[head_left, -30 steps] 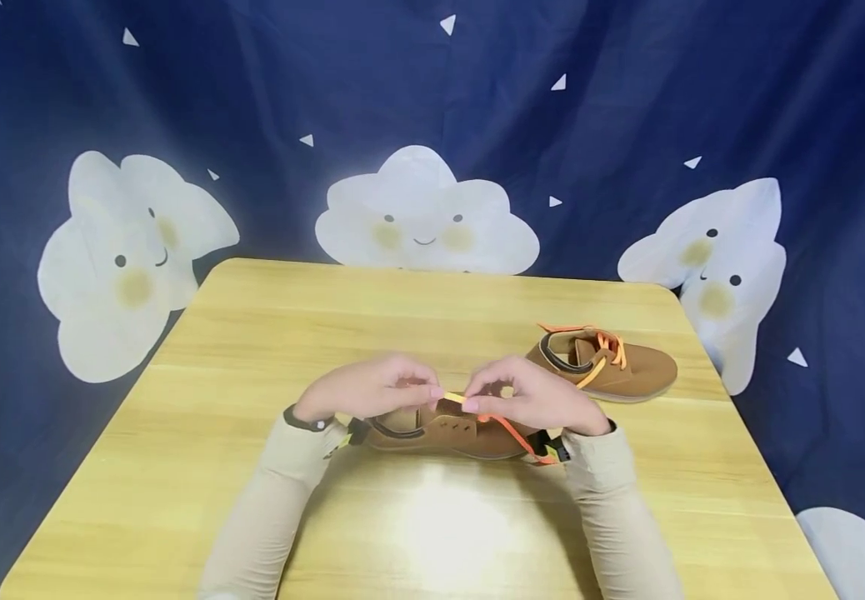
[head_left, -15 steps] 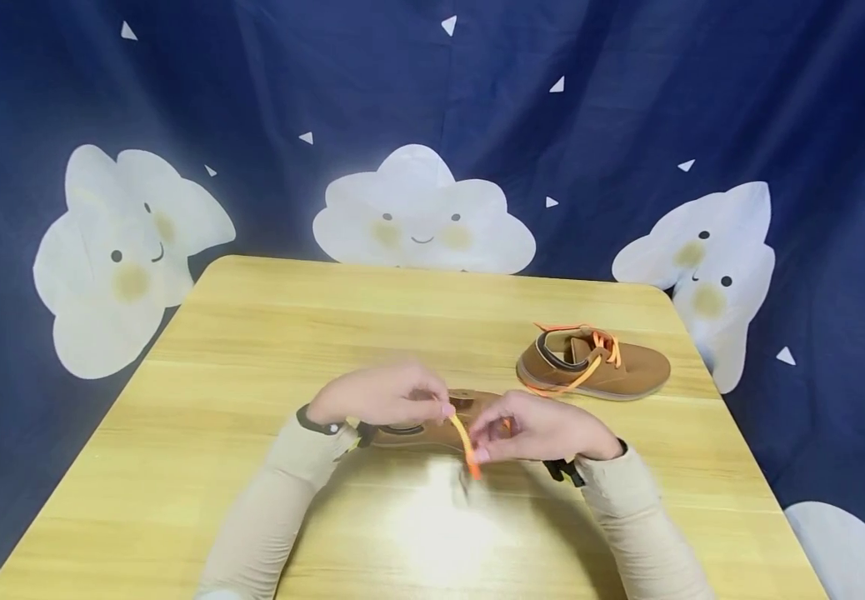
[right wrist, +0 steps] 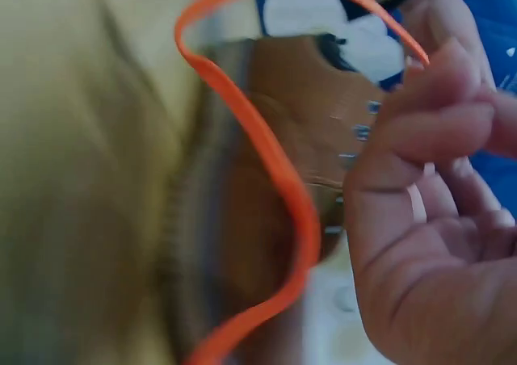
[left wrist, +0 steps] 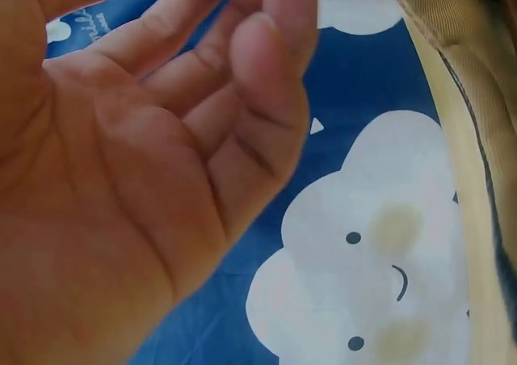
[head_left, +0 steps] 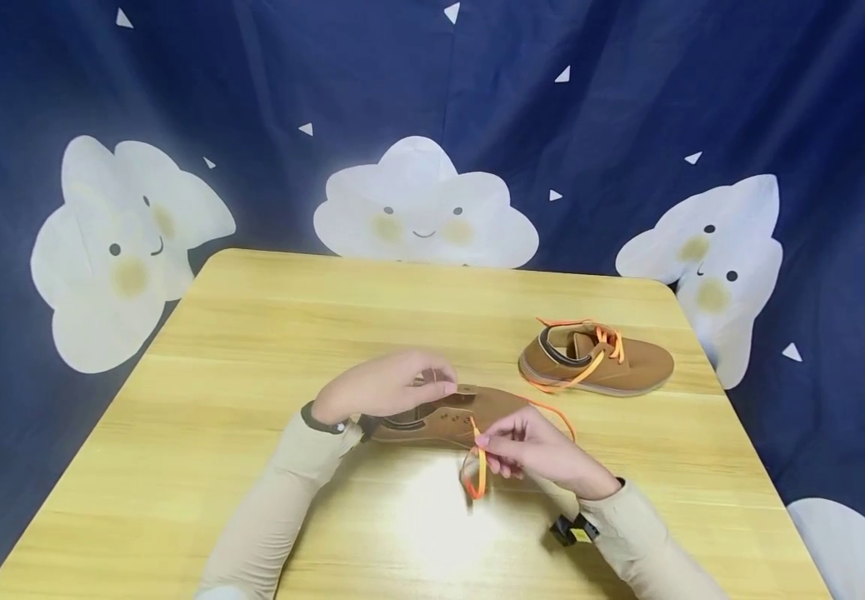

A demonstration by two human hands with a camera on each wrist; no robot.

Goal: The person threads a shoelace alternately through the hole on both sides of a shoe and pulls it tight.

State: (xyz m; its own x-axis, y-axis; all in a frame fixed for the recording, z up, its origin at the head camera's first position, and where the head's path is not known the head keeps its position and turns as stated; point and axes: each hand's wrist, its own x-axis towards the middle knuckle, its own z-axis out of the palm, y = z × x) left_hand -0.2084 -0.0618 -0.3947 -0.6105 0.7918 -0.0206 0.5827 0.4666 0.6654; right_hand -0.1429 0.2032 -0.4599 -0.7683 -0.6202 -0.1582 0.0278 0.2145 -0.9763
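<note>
A brown shoe (head_left: pixel 432 429) lies on the table with its toe to the right, and eyelets show on its near flap. My right hand (head_left: pixel 533 450) pinches an orange shoelace (head_left: pixel 482 471) between thumb and finger, just in front of that flap. The lace hangs in a loop below the fingertips. In the right wrist view a long stretch of the orange lace (right wrist: pixel 279 167) curves across the shoe's side (right wrist: pixel 275 98). My left hand (head_left: pixel 391 383) is over the shoe's opening, loosely bent, thumb and fingertips by the far flap. No lace shows in its palm (left wrist: pixel 113 171).
A second brown shoe (head_left: pixel 646 367) with orange laces stands farther back on the right of the wooden table (head_left: pixel 290 317). Another length of orange lace (head_left: pixel 552 408) bows out behind my right hand. A dark blue curtain (head_left: pixel 372 75) with clouds hangs behind the table.
Both hands held the lace before; now only the right does. The right hand has moved nearer to me, drawing the lace to the near side. The left hand has let go of the lace.
</note>
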